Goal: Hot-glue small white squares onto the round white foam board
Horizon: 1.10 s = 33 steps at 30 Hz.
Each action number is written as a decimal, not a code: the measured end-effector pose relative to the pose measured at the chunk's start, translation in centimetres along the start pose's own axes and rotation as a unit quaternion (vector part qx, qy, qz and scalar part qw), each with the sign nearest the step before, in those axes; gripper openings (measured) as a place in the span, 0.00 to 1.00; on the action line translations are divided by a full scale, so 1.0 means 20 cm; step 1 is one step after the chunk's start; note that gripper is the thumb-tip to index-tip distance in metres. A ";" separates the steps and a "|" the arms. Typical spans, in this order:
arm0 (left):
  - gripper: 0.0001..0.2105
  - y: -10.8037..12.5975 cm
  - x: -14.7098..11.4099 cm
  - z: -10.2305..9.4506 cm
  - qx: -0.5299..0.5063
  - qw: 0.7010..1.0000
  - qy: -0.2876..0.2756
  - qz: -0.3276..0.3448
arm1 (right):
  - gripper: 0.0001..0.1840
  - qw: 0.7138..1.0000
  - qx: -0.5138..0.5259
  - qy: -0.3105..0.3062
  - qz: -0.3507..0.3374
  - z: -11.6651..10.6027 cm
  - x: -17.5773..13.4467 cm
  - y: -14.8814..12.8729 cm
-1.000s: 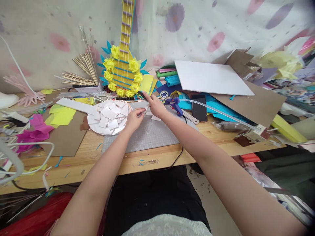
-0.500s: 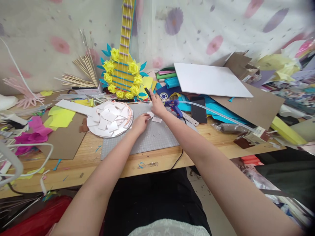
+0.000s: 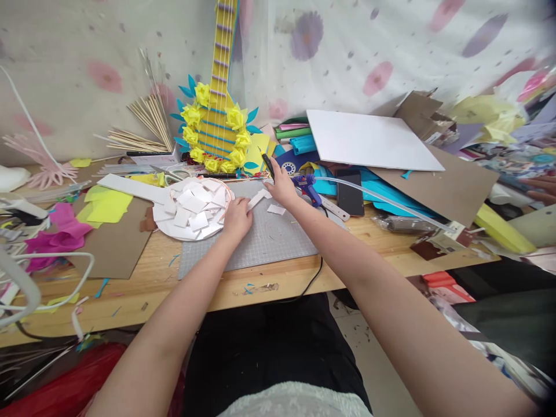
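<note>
My right hand is closed around a craft knife with a dark handle, its tip pointing up and left. Just below that hand, a narrow white board strip and a small white board piece lie on the grey cutting mat. My left hand is at the right edge of a heap of white board pieces, fingers curled; what they hold, if anything, is hidden. The heap rests on a round white board shape with a long neck.
A blue glue gun, a metal ruler and a phone lie right of the mat. Behind stands a yellow guitar-shaped craft with paper roses. A white board leans at the back. Another person's hand shows at the right edge.
My left hand has moved left, from the white pieces near the knife to the heap's edge. The strip beside my right hand now shows more fully. Another person's hand has appeared at far right.
</note>
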<state>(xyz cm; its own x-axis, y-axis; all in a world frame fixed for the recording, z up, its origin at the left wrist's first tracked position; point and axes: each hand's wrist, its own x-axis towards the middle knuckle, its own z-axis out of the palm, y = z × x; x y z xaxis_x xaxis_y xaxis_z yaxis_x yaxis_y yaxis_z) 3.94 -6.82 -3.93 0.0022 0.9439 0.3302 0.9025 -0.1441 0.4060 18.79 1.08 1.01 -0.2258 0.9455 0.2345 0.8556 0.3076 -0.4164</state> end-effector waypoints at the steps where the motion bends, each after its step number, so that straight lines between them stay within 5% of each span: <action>1: 0.15 -0.01 -0.02 -0.01 0.013 1.000 0.002 -0.007 | 0.38 1.000 0.003 0.005 0.000 -0.02 -0.01 -0.02; 3: 0.11 -0.01 -0.04 -0.02 0.030 1.000 -0.003 -0.009 | 0.34 1.000 0.002 -0.004 -0.010 -0.06 -0.03 -0.04; 10: 0.11 0.01 -0.04 0.01 0.044 0.999 0.020 -0.019 | 0.30 0.976 -0.082 -0.191 -0.071 -0.16 -0.21 -0.09; 19: 0.12 0.03 -0.01 0.00 0.104 0.994 -0.014 -0.026 | 0.26 0.958 -0.163 -0.200 -0.125 -0.14 -0.22 -0.13; 33: 0.15 0.05 0.01 0.00 0.125 0.991 -0.033 -0.046 | 0.27 0.957 -0.158 -0.216 -0.112 -0.21 -0.36 -0.09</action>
<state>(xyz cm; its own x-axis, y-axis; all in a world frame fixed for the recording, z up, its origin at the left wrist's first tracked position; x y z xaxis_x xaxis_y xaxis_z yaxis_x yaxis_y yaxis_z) 4.93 -6.80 -3.53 -0.0647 0.9683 0.2411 0.9785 0.0142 0.2058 20.87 -6.76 3.71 -0.5328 0.8365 -0.1277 0.8461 0.5244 -0.0950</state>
